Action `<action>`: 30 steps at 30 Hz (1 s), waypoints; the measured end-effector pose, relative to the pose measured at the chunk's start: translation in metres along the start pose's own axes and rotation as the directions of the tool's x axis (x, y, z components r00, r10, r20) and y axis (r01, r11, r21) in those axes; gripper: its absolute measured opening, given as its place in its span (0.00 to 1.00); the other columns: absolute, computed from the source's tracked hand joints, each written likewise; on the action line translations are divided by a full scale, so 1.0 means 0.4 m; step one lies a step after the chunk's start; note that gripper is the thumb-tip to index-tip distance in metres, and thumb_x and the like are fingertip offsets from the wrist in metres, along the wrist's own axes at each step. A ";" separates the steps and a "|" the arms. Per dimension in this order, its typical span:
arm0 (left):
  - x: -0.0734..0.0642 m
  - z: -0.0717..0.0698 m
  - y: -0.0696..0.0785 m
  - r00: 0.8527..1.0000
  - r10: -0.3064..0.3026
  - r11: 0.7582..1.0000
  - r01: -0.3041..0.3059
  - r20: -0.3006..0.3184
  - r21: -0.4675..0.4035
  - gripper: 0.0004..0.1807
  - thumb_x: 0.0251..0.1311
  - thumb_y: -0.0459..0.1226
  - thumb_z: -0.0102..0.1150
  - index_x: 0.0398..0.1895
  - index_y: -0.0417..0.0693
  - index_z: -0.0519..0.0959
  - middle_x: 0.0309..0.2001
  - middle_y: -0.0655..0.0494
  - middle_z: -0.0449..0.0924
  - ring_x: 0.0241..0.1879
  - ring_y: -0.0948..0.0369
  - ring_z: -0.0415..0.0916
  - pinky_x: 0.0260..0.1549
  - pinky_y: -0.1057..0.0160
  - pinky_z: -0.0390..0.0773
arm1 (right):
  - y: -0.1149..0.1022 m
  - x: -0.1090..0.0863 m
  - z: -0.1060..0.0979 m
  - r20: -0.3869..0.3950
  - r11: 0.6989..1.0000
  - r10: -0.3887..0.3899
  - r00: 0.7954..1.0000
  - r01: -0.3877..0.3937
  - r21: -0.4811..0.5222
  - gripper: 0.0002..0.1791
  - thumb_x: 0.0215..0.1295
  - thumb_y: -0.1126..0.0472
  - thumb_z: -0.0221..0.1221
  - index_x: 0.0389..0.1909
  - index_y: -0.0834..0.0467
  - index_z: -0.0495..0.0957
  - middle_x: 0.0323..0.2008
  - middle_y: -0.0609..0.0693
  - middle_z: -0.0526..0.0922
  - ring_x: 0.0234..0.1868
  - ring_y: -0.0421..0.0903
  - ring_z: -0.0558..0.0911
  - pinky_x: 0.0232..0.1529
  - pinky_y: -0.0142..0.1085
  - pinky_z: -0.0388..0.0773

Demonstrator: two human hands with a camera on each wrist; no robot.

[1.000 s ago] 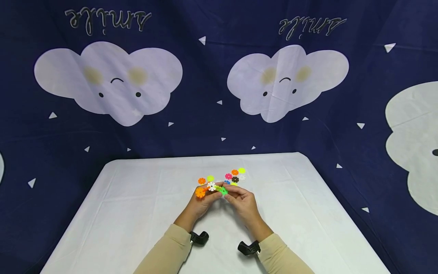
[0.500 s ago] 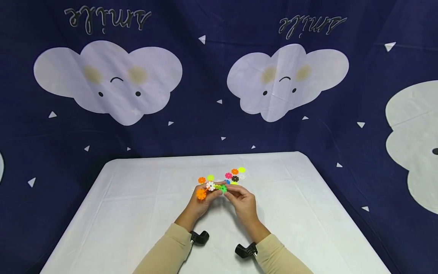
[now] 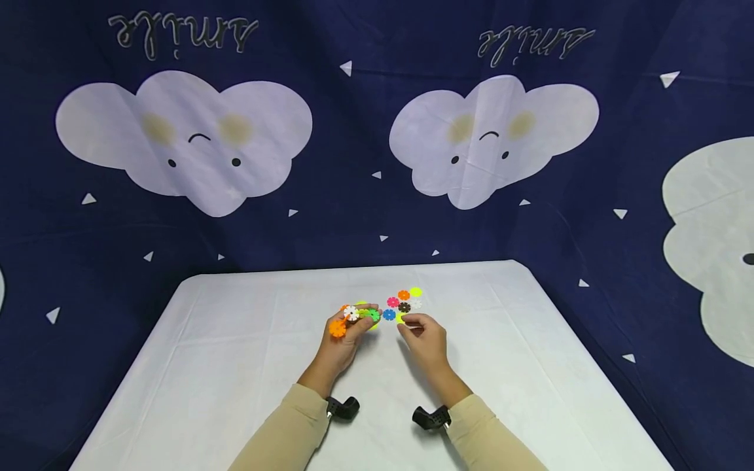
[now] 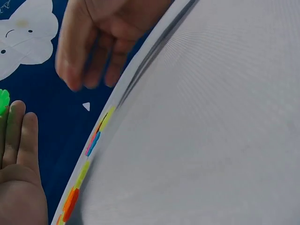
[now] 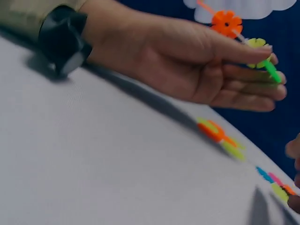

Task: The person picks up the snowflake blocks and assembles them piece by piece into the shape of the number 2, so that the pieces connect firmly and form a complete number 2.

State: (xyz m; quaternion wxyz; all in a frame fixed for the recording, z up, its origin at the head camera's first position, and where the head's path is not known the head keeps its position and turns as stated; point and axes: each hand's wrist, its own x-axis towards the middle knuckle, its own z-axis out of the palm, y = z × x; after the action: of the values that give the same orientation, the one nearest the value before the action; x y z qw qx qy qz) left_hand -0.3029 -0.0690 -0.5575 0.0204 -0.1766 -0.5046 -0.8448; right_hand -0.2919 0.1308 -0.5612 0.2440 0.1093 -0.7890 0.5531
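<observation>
My left hand (image 3: 338, 347) pinches a chain of joined, notched plastic snowflake discs between thumb and fingers. Along the chain are an orange disc (image 3: 338, 328), a white disc (image 3: 351, 313), a yellow disc (image 5: 257, 52) under the thumb and a green disc (image 3: 372, 314) at the fingertips. To the right, my right hand (image 3: 429, 343) hovers above the table, apart from the chain, its fingers bent loosely. Nothing shows between its fingers in the left wrist view. Closest to those fingertips lie a loose yellow disc (image 3: 400, 318) and a blue disc (image 3: 389, 314).
Beyond the right hand lie loose pink (image 3: 393, 302), brown (image 3: 404, 307), orange (image 3: 403, 295), yellow (image 3: 415, 292) and white discs on the white-covered table (image 3: 235, 366). More discs sit partly hidden behind the left hand. A dark blue cloud-print curtain (image 3: 347, 229) hangs behind the table.
My right hand has let go of the green disc and moved off to the right. The left hand has shifted slightly left and away with the chain, uncovering the blue disc.
</observation>
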 end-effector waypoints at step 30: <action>0.003 -0.018 0.007 0.996 -0.079 0.997 0.079 -0.051 -0.007 0.23 0.70 0.27 0.65 0.63 0.23 0.74 0.58 0.39 0.83 0.54 0.54 0.83 0.54 0.61 0.82 | 0.009 0.034 0.051 0.131 0.986 0.008 0.991 -0.029 0.162 0.08 0.59 0.75 0.74 0.38 0.63 0.89 0.39 0.55 0.88 0.37 0.49 0.87 0.40 0.31 0.85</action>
State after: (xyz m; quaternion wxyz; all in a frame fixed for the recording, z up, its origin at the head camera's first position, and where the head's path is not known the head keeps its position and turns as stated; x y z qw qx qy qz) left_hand -0.3055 -0.0762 -0.5578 -0.0003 -0.1348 -0.5084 -0.8505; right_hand -0.3106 0.1143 -0.5627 0.1772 0.1575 -0.7562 0.6098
